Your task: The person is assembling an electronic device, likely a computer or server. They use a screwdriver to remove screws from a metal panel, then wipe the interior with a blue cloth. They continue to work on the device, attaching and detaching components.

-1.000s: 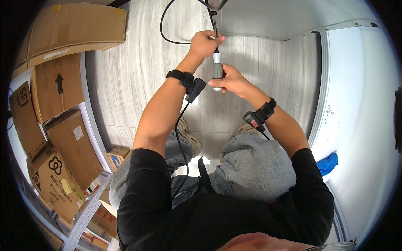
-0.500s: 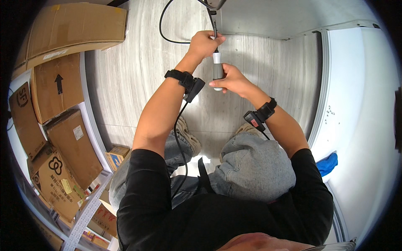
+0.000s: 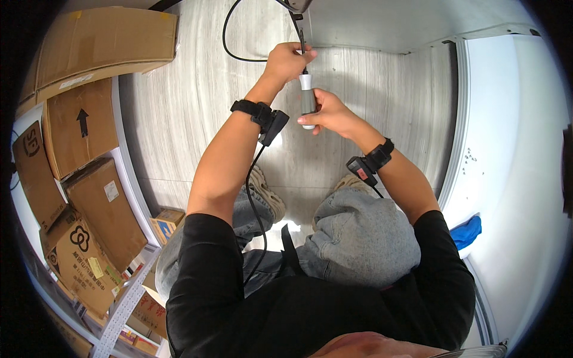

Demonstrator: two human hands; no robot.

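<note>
Out in front of me, over the floor, a screwdriver [image 3: 307, 100] with a grey and white handle points away from me. My right hand [image 3: 332, 114] is closed around its handle, thumb on the near end. Further up, my left hand [image 3: 286, 63] pinches the dark shaft between thumb and fingers. The shaft's tip sticks out past my left hand, close to a black bracket-like part at the top edge. What the tip touches I cannot make out.
A grey metal panel [image 3: 412, 27] stands at the far right, with a black cable [image 3: 225, 36] looping beside it. Cardboard boxes [image 3: 107, 45] fill shelving on the left. A blue cloth-like thing [image 3: 467, 232] lies by the white wall panel on the right.
Both hands and the screwdriver appear slightly further left, as does the far background, so the view has shifted a little. My grip looks the same.
</note>
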